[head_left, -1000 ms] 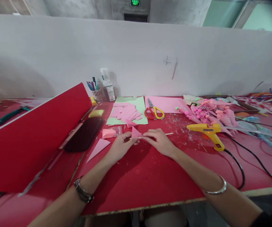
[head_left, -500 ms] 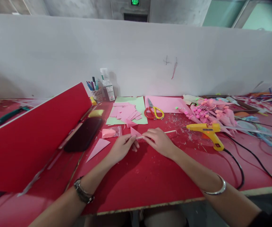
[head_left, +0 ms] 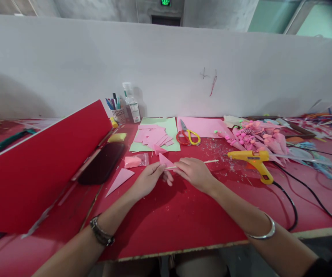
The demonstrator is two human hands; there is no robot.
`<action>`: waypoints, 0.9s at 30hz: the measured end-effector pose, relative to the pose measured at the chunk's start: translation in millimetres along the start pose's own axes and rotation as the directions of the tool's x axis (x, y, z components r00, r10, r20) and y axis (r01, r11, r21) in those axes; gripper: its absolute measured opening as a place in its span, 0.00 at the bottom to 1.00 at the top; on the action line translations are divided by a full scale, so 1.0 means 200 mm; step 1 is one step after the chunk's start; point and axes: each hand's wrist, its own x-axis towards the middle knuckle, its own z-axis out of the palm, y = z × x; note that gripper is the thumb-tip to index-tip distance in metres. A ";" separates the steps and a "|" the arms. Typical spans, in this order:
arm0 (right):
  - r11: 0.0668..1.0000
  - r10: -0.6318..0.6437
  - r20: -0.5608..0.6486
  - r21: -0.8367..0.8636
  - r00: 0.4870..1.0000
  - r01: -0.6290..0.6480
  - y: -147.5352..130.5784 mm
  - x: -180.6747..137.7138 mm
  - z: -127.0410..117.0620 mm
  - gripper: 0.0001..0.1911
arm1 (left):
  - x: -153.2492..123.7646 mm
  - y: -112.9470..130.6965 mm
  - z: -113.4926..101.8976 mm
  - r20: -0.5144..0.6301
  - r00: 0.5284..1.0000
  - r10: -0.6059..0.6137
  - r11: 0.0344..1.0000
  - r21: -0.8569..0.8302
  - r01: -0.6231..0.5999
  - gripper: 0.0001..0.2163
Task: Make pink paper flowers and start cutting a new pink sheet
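My left hand (head_left: 150,179) pinches a small pink paper triangle (head_left: 166,160) just above the red table (head_left: 183,219). My right hand (head_left: 194,173) is closed on a thin wooden stick (head_left: 209,162) that runs from the triangle out to the right. The two hands meet at the middle of the table, fingertips almost touching. A larger pink triangle (head_left: 120,179) lies flat to the left of my left hand, and a small bag of pink material (head_left: 135,161) sits just beyond it.
A yellow glue gun (head_left: 254,160) with a black cord stands to the right. Red and yellow scissors (head_left: 187,135), pink cut pieces on green paper (head_left: 154,136), a pen cup (head_left: 117,111), a dark case (head_left: 102,163) and a tilted red board (head_left: 39,165) surround the hands. Pink craft flowers (head_left: 258,138) lie far right.
The stick has slid a little to the right and the triangle has tipped up slightly between my fingers. Both hands stay in nearly the same place.
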 end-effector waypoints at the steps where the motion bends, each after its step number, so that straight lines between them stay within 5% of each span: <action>1: 1.000 0.003 -0.001 0.019 1.000 -0.003 0.00 0.00 0.00 0.14 | 0.00 0.00 0.00 0.006 1.000 0.007 1.000 -0.005 -0.007 0.16; 9: 0.910 0.021 0.051 0.412 0.998 -0.040 0.04 -0.01 0.00 0.15 | -0.01 -0.01 0.02 0.043 0.998 0.036 0.999 -0.009 -0.036 0.14; 13: 0.813 -0.005 0.094 0.580 0.996 -0.050 0.04 0.00 -0.01 0.16 | -0.02 -0.01 0.01 0.015 0.996 0.083 0.949 0.304 -0.083 0.13; 18: 0.781 0.012 0.155 0.616 0.988 -0.106 0.05 0.00 -0.01 0.16 | -0.02 -0.01 -0.01 0.015 0.996 0.091 0.820 0.566 -0.083 0.11; 27: 0.814 -0.002 0.090 0.578 0.996 -0.051 0.04 -0.01 0.01 0.14 | -0.02 -0.02 -0.02 0.032 0.992 0.121 0.793 0.598 -0.116 0.16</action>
